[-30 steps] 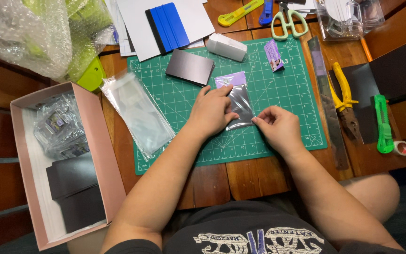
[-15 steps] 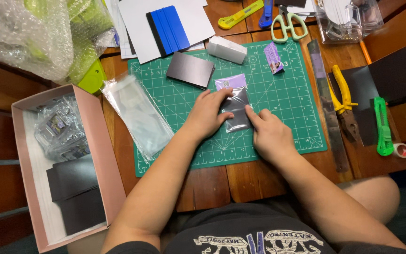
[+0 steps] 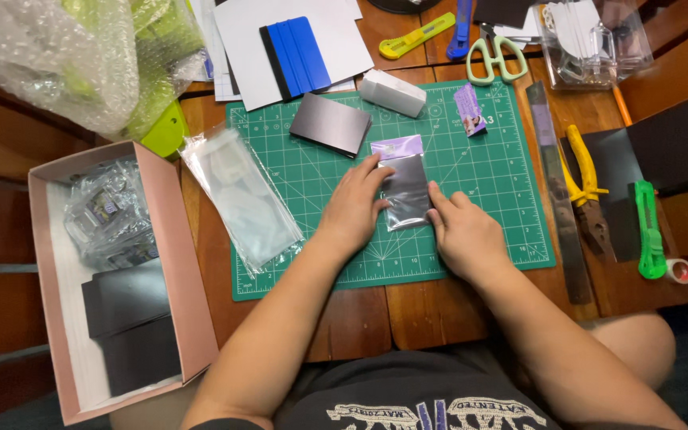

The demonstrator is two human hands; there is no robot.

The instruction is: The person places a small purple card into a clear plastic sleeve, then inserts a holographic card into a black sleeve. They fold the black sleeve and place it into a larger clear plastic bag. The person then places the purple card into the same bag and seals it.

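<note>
A small clear plastic sleeve with a purple header strip and a dark card inside (image 3: 404, 185) lies flat near the middle of the green gridded cutting mat (image 3: 487, 171), which sits on the brown wooden worktop (image 3: 360, 318). The left hand (image 3: 353, 209) rests palm down on the sleeve's left edge, its fingers stretched out flat and pressing on the plastic rather than curled round it. The right hand (image 3: 465, 232) lies just beside the sleeve's lower right corner, fingers loosely bent, with the forefinger tip touching the sleeve's right edge; neither hand has the sleeve lifted. Above and left of the sleeve, a dark grey rectangular card (image 3: 330, 124) lies tilted on the mat, and a small white box (image 3: 392, 92) lies at the mat's top edge. A long empty clear plastic bag (image 3: 240, 195) lies across the mat's left border. To the left, an open pink cardboard box (image 3: 177, 263) holds black cards and bubble-wrapped items. A blue plastic squeegee (image 3: 298, 56) rests on white paper beyond the mat. On the right, off the mat, lie a metal ruler (image 3: 557, 199), yellow-handled pliers (image 3: 584, 187) and a green utility knife (image 3: 648, 231); mint-handled scissors (image 3: 495, 56) lie at the top.
</note>
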